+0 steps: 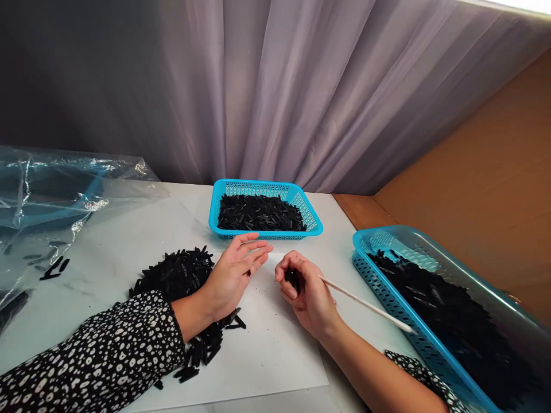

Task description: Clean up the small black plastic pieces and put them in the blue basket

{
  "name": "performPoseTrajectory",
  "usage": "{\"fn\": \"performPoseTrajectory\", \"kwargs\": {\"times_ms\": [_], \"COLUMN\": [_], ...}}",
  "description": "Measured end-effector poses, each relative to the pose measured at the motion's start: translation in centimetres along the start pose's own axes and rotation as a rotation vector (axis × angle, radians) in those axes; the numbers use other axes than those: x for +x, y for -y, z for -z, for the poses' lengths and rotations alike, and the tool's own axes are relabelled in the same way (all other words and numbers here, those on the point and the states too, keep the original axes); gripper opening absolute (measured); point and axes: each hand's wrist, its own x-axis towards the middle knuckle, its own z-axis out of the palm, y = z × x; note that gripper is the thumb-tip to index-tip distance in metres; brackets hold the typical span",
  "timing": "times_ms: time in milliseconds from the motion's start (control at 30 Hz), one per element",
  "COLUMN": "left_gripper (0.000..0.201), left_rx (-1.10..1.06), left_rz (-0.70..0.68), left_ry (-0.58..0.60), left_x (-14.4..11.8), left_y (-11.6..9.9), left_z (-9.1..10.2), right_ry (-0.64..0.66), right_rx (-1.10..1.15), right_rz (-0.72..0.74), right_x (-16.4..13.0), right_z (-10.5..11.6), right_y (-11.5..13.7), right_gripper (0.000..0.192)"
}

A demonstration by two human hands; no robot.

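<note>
My left hand [239, 272] is open, fingers stretched to the right, over the right side of a loose pile of small, long black pieces [174, 272]. A dark speck shows by its fingers; whether it is held I cannot tell. To the right, my right hand [310, 295] is curled closed around a few black pieces [294, 279]. The same hand grips a thin pale stick [365, 303], which slants down to the right toward a basket. Beneath both hands lies a white sheet [275, 367] with tiny dark crumbs on it.
A blue basket [316, 226] of black pieces stands at the back. Another blue basket [359, 252], also filled, sits on the right with clear plastic over it. A clear plastic bag [120, 166] spreads over the left side. Grey curtains [267, 92] and a cardboard wall [482, 172] bound the table.
</note>
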Motion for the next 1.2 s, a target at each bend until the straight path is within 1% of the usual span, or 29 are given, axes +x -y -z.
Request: {"fn": "performPoseTrajectory", "kwargs": {"times_ms": [100,167,233,300,400,467,567,633,700,767,867,933,1000,1067,1133,1200], "left_gripper": [0.035,0.034,0.031,0.028,0.026,0.026,0.029,0.029,0.026,0.02,0.014,0.014,0.029,0.039,0.037,0.029], "left_rx": [-0.056,-0.048,-0.024,-0.003,0.009,0.009,0.023,0.045,0.1,0.199,0.332,0.349,0.329,0.315,0.34,0.375], "left_rz": [0.032,0.052,0.053,0.024,-0.019,-0.025,-0.011,-0.015,-0.044,-0.072,-0.061,-0.04,-0.041,-0.077,-0.115,-0.134], "left_ry": [0.003,0.008,0.031,0.066,0.115,0.133,0.151,0.142,0.091,0.004,-0.088,-0.091,-0.066,-0.05,-0.047,-0.036], "left_x": [-0.1,-0.1,-0.2,-0.3,-0.3,-0.3,-0.5,-0.5,-0.3,-0.1,0.1,0.1,0.1,0.1,0.1,0.2], "left_y": [-0.2,-0.2,-0.1,0.1,0.3,0.3,0.3,0.4,0.5,0.6,0.4,0.2,0.1,0.1,0.3,0.5], "left_z": [-0.1,-0.1,0.0,0.0,0.1,0.2,0.1,0.1,0.2,0.4,0.6,0.8,0.7,0.6,0.5,0.3], "right_ry": [0.004,0.024,0.042,0.043,0.025,0.01,-0.002,-0.024,-0.061,-0.089,-0.103,-0.106,-0.105,-0.104,-0.102,-0.103], "right_rx": [-0.227,-0.388,-0.503,-0.563,-0.594,-0.601,-0.589,-0.526,-0.412,-0.294,-0.155,-0.086,-0.062,-0.044,-0.035,-0.038], "right_rz": [0.063,0.135,0.21,0.26,0.306,0.337,0.362,0.329,0.244,0.15,0.061,0.027,0.018,0.022,0.027,0.034], "right_x": [-0.1,-0.2,-0.3,-0.4,-0.5,-0.5,-0.3,0.0,0.2,0.4,0.4,0.3,0.2,0.1,0.0,0.0], "right_z": [-0.4,-0.7,-1.0,-1.1,-1.1,-1.0,-0.7,-0.4,-0.1,0.0,-0.2,-0.4,-0.6,-0.7,-0.7,-0.7], "right_y": [-0.6,-1.0,-1.3,-1.5,-1.5,-1.4,-1.3,-1.2,-1.1,-1.0,-0.6,-0.3,-0.1,-0.1,0.0,0.0], "right_gripper": [0.032,0.028,0.024,0.02,0.015,0.014,0.015,0.015,0.019,0.027,0.033,0.035,0.036,0.037,0.038,0.038]}}
